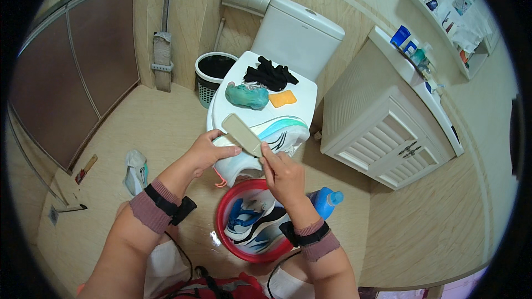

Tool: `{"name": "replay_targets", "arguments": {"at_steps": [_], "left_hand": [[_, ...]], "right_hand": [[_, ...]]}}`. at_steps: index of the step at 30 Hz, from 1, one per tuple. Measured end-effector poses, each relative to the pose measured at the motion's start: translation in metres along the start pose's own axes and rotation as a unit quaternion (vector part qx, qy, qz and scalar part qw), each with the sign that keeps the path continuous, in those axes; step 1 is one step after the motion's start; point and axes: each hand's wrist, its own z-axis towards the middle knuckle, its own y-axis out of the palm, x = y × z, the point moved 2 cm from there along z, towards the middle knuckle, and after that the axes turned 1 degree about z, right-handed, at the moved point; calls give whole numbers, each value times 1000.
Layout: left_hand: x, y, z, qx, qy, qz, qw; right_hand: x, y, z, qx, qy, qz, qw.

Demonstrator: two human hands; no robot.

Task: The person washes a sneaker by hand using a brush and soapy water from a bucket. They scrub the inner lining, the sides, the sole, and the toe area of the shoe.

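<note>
A white running shoe with teal sole trim and black marks [291,131] lies on its side across the front of the closed toilet lid [222,110]. My left hand [212,151] grips the shoe at its left end, thumb on top. In my right hand [284,172] is a beige scrubbing brush [242,133], its flat back facing up. The brush lies over the shoe's side; its bristles are hidden. Behind the shoe sit a green translucent bundle [247,96], a yellow sponge [283,99] and a crumpled black cloth [270,74].
Below my hands stands a red basin [221,232] holding blue-and-white shoes [257,226]. A blue bottle [322,201] is right of it. Another white shoe [136,170] and a wooden-handled brush [86,169] lie on the floor at left. A waste bin [206,91] and a cabinet [378,133] flank the toilet.
</note>
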Motion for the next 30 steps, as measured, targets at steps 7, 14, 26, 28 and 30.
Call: {"name": "replay_targets", "arguments": {"at_steps": [7, 14, 26, 28, 30], "left_hand": [[3, 1, 1, 5, -12, 36, 999], [-10, -5, 8, 0, 24, 39, 999], [1, 0, 1, 1, -5, 45, 999], [-1, 3, 4, -2, 0, 40, 999], [-2, -1, 3, 5, -2, 44, 999]], "right_hand": [[42, -10, 4, 76, 42, -53, 995], [37, -3, 1, 35, 45, -27, 998], [79, 3, -1, 126, 100, 54, 986], [128, 15, -15, 162, 253, 191, 935], [145, 18, -22, 154, 404, 337, 836]]}}
